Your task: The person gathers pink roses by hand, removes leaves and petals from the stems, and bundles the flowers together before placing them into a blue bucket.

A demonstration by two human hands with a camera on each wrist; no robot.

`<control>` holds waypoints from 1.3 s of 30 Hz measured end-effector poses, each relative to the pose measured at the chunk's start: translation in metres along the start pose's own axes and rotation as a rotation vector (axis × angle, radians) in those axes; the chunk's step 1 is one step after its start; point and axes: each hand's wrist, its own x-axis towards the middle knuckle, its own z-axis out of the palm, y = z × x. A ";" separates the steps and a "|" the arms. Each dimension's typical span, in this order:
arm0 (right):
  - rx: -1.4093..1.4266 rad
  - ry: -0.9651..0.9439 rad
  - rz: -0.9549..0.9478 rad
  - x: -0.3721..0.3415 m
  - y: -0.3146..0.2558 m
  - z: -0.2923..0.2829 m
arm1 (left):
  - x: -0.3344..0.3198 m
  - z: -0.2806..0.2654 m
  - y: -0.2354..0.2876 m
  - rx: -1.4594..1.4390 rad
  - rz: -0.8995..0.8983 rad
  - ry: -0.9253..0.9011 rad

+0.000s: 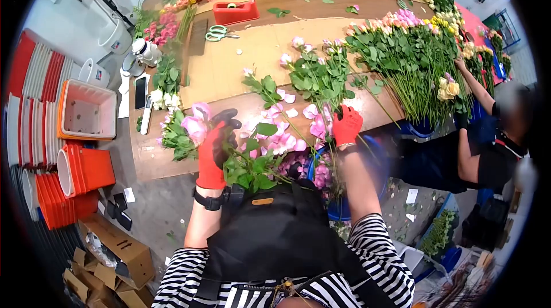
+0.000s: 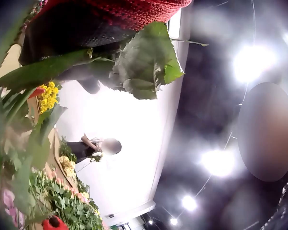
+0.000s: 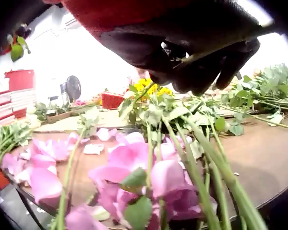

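Note:
My left hand (image 1: 212, 150), in a red and black glove, curls its fingers round a leafy rose stem. A large pink rose (image 1: 196, 124) shows just left of it, and green leaves (image 1: 252, 167) hang on its right. In the left wrist view a leaf (image 2: 146, 62) juts out beneath the glove. My right hand (image 1: 347, 126), gloved alike, is over the table's near edge. A green stem (image 3: 220, 50) crosses its curled dark fingers in the right wrist view. Loose pink petals (image 1: 281, 136) lie between the hands, and pink-tipped roses (image 1: 318, 73) lie beyond.
Green-handled scissors (image 1: 217, 34) and a red tape dispenser (image 1: 236, 11) are farther back on cardboard. A blue bucket (image 1: 338, 207) stands at the near edge. Piled long-stemmed roses (image 1: 396, 55) fill the right, where another person (image 1: 479, 141) works. A phone (image 1: 141, 93) is at left.

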 end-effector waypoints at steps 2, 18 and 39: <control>0.380 0.046 0.076 -0.006 0.004 0.002 | 0.002 0.002 -0.001 -0.027 -0.012 -0.009; 1.007 -0.215 -0.010 -0.120 -0.086 -0.089 | 0.016 0.017 -0.025 0.043 0.363 -0.208; 1.927 -0.169 0.194 -0.037 -0.202 -0.195 | -0.025 0.018 -0.034 0.338 0.372 -0.437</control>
